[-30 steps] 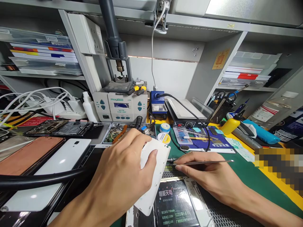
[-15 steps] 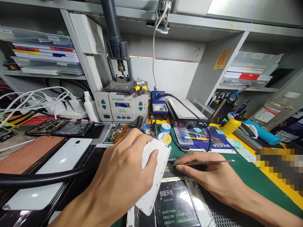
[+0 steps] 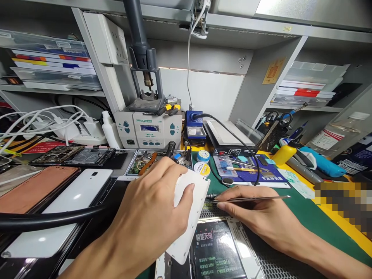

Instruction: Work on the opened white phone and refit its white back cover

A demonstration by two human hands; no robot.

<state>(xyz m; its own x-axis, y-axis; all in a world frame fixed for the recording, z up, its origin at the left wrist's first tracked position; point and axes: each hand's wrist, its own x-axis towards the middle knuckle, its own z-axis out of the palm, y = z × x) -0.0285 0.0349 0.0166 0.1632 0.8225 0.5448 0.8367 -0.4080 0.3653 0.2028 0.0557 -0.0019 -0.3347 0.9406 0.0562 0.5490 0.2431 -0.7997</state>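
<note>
1. Nearest: opened device (image 3: 245,246), black battery (image 3: 216,248) exposed, sitting on a perforated pad (image 3: 274,267). Battery probably dents or punctures easily; handle the device by its frame.
2. White panel (image 3: 195,203): tilted above the device's left part; can't tell if they touch. Looks thin, light, fairly stiff, smooth enough to slip. Notched corner likely weakest; grip both long edges, don't flex.
3. Left hand (image 3: 157,201): gripping that panel, thumb across its face.
4. Right hand (image 3: 255,213): fingers pinched on a slim metal tool (image 3: 261,199), maybe tweezers, just right of the panel. Should be light, rigid; hold mid-length.
5. Behind: two round tins (image 3: 202,162), then hot-air rework station (image 3: 139,135).
</note>
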